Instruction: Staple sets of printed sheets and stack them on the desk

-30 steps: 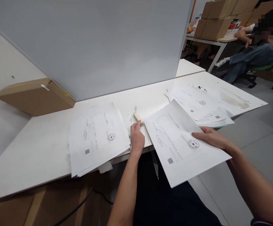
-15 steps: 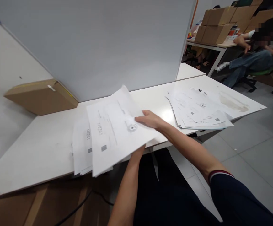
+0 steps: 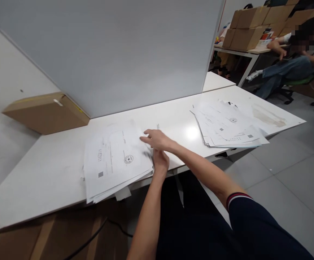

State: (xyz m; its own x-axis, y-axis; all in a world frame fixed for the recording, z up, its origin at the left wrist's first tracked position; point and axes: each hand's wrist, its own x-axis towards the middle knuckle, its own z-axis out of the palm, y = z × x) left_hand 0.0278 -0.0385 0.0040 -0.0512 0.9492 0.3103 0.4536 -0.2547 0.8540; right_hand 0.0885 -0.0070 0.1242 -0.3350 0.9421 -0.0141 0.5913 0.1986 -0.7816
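My left hand [image 3: 161, 161] is at the desk's front edge, right of a stack of printed sheets [image 3: 119, 171]. It looks curled. My right hand crosses over its fingers and hides whatever they hold. Just above it, my right hand [image 3: 157, 139] is open with fingers apart, over the stack's right edge, with no sheet in it. The top sheet bears a round star seal and a small square code. A dark blur shows on the paper beside my hands. To the right lies a second, untidy pile of printed sheets [image 3: 216, 121].
A grey-white panel [image 3: 113, 54] rises behind the white desk [image 3: 51, 173]. A cardboard box [image 3: 46, 113] leans at the left. A black cable [image 3: 89, 242] hangs below. Farther right, a person sits near a table with stacked cartons [image 3: 246, 30].
My right hand carried a sheet from right to left, laid it on the left stack and let go. The pale block earlier in my left hand is now hidden from view.
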